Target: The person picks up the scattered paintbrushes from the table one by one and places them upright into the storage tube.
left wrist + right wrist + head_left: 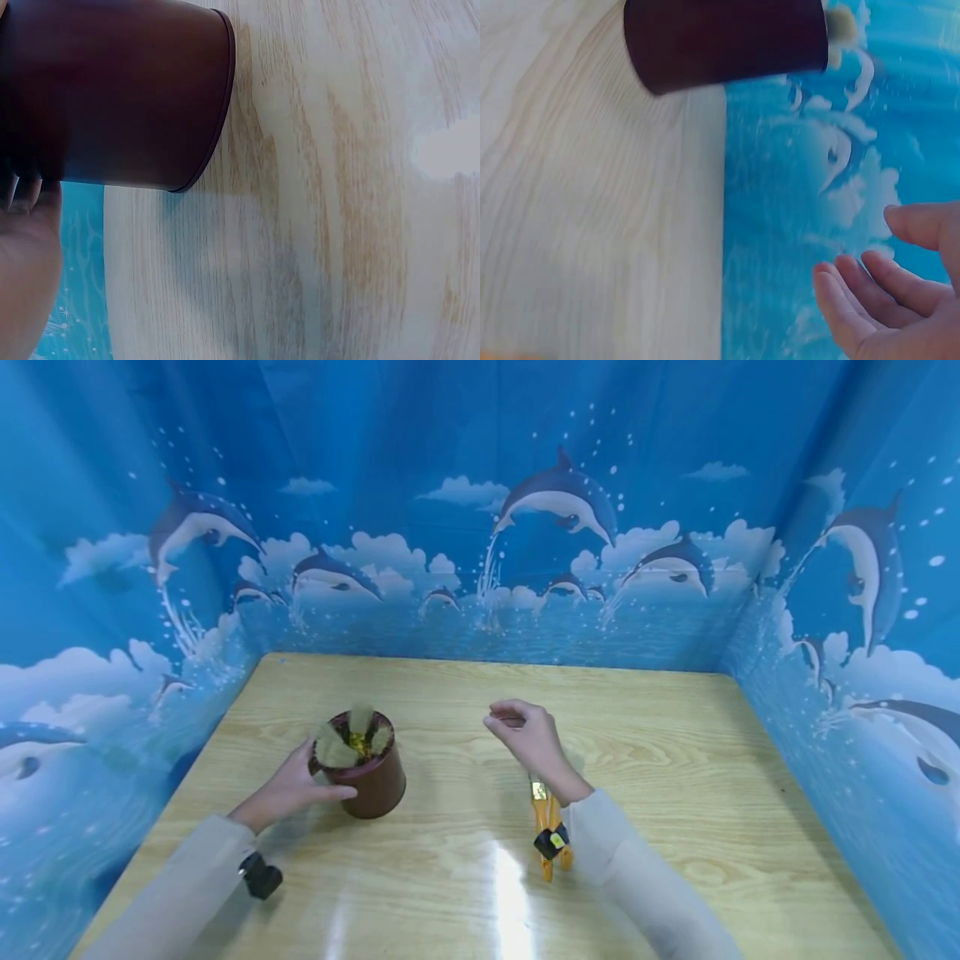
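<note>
A dark reddish-brown cylindrical pot (pixel 381 793) stands on the left part of the table, with several pale brush heads (pixel 361 719) and some gold metal showing at its mouth. My left hand (pixel 294 787) holds the pot by its side, thumb across the near wall and fingers round the far left. In the left wrist view the pot's wall (pixel 120 97) fills the upper left. To the right of it, my right hand (pixel 534 739) hovers, loosely bent and holding nothing. Under the right wrist lie paintbrushes (pixel 541 818) with orange handles and metal ferrules, partly hidden by the arm.
The light wood-grain table (pixel 675 793) is bordered at the back and both sides by a blue curtain (pixel 420 435) printed with dolphins and clouds. A small black wrist camera (pixel 261 875) sits on the left sleeve, another (pixel 552 841) on the right.
</note>
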Demonstrator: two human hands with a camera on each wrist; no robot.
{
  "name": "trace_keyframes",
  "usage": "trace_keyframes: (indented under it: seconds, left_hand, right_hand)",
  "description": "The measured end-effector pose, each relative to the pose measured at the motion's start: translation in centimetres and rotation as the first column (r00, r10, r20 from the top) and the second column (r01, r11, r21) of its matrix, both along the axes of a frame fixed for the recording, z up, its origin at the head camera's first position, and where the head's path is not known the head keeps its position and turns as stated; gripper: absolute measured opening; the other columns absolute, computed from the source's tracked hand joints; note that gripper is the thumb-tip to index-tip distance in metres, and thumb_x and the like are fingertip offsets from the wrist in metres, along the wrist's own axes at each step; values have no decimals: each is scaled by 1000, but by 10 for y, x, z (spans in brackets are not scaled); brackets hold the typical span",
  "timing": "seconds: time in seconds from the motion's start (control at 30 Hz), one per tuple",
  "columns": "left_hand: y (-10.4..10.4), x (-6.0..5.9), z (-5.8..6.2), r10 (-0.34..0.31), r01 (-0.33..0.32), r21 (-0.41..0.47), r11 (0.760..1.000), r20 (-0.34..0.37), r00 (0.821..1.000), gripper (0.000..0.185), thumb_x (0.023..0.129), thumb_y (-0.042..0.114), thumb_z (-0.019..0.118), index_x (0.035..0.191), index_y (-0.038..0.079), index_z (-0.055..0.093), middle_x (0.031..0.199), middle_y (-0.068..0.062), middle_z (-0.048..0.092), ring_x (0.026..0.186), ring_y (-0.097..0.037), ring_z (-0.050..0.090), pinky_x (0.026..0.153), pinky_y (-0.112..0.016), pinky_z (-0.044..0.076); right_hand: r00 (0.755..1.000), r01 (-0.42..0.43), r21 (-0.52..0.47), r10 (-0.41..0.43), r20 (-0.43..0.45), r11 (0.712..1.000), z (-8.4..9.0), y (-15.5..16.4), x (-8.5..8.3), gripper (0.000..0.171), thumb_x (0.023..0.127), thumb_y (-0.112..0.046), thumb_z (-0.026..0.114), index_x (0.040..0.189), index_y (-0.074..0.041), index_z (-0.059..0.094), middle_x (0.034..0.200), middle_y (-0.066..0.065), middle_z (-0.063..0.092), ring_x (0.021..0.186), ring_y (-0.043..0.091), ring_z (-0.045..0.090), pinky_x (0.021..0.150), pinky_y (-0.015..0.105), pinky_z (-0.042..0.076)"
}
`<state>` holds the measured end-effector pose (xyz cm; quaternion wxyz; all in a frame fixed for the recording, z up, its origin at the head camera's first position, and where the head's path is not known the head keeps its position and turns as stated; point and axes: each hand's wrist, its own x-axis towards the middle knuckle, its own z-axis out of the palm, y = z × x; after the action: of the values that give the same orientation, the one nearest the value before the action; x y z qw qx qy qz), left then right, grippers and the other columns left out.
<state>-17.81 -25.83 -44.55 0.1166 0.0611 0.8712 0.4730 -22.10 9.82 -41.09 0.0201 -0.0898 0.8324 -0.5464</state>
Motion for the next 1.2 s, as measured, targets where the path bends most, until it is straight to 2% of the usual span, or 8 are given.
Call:
trace_keyframes:
  seconds: [0.23, 0.47, 0.67, 0.97, 1.2]
  left_hand:
    - [0, 0, 1, -5, 5, 4, 1000, -6, 1000, 108, 76, 32, 81, 153, 5, 11, 153, -25, 23, 138, -47, 23, 110, -62, 24]
    - [-1, 0, 1, -8, 8, 18, 1000, -9, 1000, 107, 76, 31, 81, 153, 5, 12, 153, -25, 24, 138, -46, 24, 111, -61, 24]
    - [0, 1, 3, -12, 12, 24, 1000, -7, 1000, 107, 76, 31, 81, 153, 5, 12, 153, -25, 23, 138, -47, 23, 110, -61, 24]
    - [1, 1, 1, -16, 16, 25, 1000, -19, 1000, 105, 77, 30, 81, 153, 5, 13, 153, -24, 25, 138, -46, 24, 110, -62, 24]
    - [1, 2, 1, -7, 6, 37, 999, 8, 1000, 106, 77, 31, 81, 154, 7, 12, 154, -24, 23, 139, -47, 23, 110, -62, 24]
  right_hand:
    - [994, 81, 50, -84, 76, 996, -14, 39, 3, 38, 93, -28, 64, 126, -8, 61, 116, 11, 66, 107, 26, 63, 87, 39, 55]
    - [974, 146, 60, -154, 167, 987, -30, 73, 9, 41, 95, -27, 61, 129, -4, 57, 122, 15, 62, 114, 30, 59, 93, 43, 52]
    - [960, 190, 95, -205, 190, 977, -42, 98, 19, 43, 95, -22, 60, 130, 2, 55, 123, 19, 61, 115, 32, 58, 97, 43, 49]
    - [948, 196, 141, -224, 226, 970, -57, 116, 32, 45, 93, -20, 62, 130, 4, 54, 123, 22, 60, 112, 36, 59, 97, 45, 49]
    - [938, 210, 184, -251, 240, 960, -70, 117, 37, 46, 90, -21, 66, 128, 4, 55, 121, 21, 62, 111, 35, 60, 98, 46, 48]
